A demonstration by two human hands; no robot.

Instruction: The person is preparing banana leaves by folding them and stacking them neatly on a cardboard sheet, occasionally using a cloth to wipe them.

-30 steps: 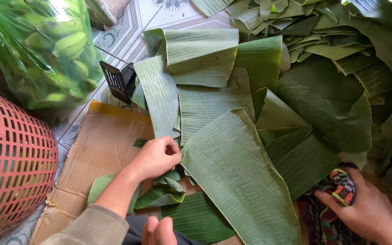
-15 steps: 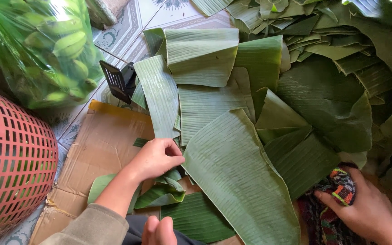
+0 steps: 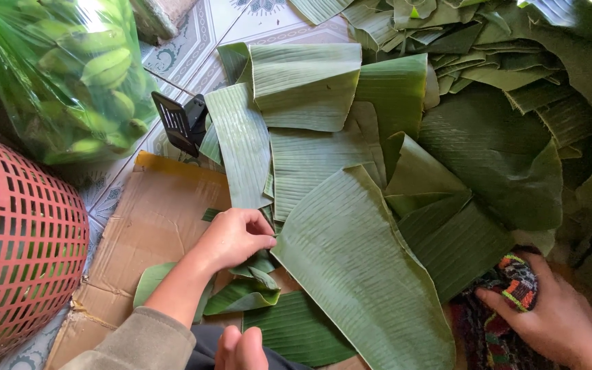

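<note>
Two hands are showing. The left hand [image 3: 233,236] is resting on the near left edge of a large, long, ribbed green banana leaf [image 3: 361,274], its fingers curled and pinching that edge. This leaf is lying across the near part of the floor, on top of a flattened brown cardboard sheet [image 3: 149,219] and over a heap of other cut banana leaf pieces [image 3: 310,123], too many and too overlapped to count. A few small folded green leaf scraps [image 3: 244,291] are lying just under the left wrist.

The right hand [image 3: 560,318] is sitting at the near right corner, its fingers closing on a knitted cloth of dark, red, green and white yarn [image 3: 512,288], beside the big leaf's right edge.

One pink plastic lattice basket [image 3: 25,247] is standing at the left edge. One clear green-tinted plastic bag of green bananas [image 3: 70,75] is lying at the far left corner. One small black slotted plastic piece [image 3: 179,123] is sitting between the bag and the leaves. The floor is showing pale patterned tiles [image 3: 203,41] at the far side.
</note>
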